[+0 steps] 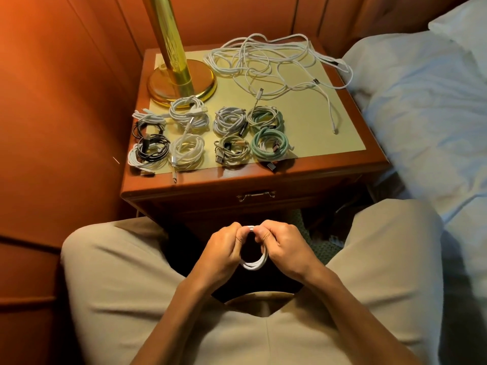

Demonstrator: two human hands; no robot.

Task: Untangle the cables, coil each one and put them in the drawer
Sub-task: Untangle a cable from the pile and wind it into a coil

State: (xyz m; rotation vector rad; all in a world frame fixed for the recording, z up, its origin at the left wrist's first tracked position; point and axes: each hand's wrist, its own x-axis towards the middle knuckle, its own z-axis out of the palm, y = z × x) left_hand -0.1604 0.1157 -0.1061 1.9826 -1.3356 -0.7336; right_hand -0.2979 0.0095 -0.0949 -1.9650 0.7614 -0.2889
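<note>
Over the lap, both hands hold a small white coil (254, 262) upright, the left hand (224, 251) and right hand (283, 247) pinching its wrapped top at 12 o'clock, with the drawer handle (256, 195) farther toward 12.

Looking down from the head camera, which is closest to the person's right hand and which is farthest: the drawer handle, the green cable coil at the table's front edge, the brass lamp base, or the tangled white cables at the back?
From the right hand:
1. Drawer handle, on the nightstand front, just above the hands.
2. Green cable coil, front edge of the tabletop.
3. Brass lamp base, back left, and tangled white cables, back right: too close to call.
</note>
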